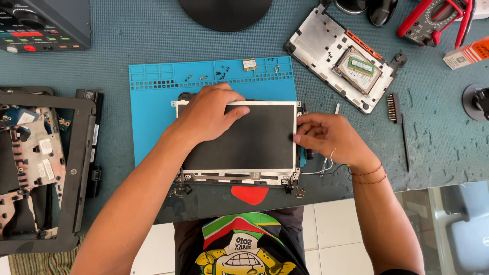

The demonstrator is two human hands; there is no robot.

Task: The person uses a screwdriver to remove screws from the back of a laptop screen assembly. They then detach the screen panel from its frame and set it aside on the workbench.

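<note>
Nearest the camera, a black shirt [244, 244] with a bright printed figure is showing at the near edge, cut off by the frame. Both forearms are reaching away over the table [153, 40]. Left hand [206, 114] is lying palm down on the far left corner of a dark screen panel [244, 137], fingers spread and pressing flat, not gripping. Right hand [326, 135] is curling its fingertips against the panel's right edge, pinching the metal frame there; whether anything small is between the fingers is hard to make out. Thin red cords are circling the right wrist.

That panel is resting on a blue mat [153, 91], near its middle, with hinges [293, 186] at the near corners and thin wires [321, 168] trailing right. A red shape [249, 193] is peeking out below it, mostly hidden. Tiny screws [204, 77] are lying in the mat's far trays, too small to count.

Further right, a bit holder [392, 108] is lying beside an opened laptop base [346, 58] holding a drive. A red multimeter [433, 20] and an orange-and-white box [466, 53] are sitting at the far right, both cut off. At left, a gutted laptop shell [46, 168] is running out of frame.
</note>
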